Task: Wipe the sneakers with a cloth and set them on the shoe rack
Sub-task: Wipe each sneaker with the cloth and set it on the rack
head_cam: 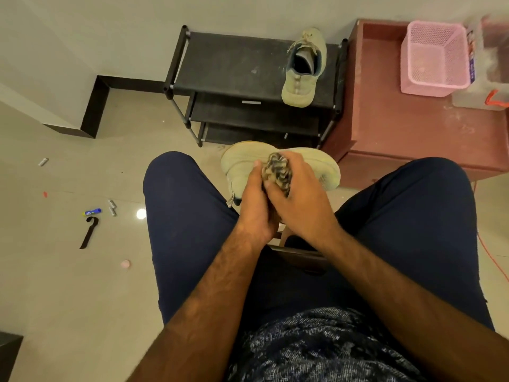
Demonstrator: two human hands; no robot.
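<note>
Seemingly halfway: first sneaker [303, 70] sits on the shoe rack [234, 64] beyond the hands; left hand [254, 205] holds second sneaker [242, 161], right hand [301, 201] grips cloth [276, 169] against it

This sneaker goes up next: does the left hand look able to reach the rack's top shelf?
Likely yes: the left hand holds the sneaker before the rack, whose top shelf is bare beside the other sneaker.

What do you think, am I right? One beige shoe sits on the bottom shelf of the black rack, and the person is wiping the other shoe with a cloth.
Not quite. The head view shows the beige lace-up sneaker on the top shelf of the black metal shoe rack, not the bottom. The person is wiping the other beige sneaker with a crumpled striped cloth.
</note>
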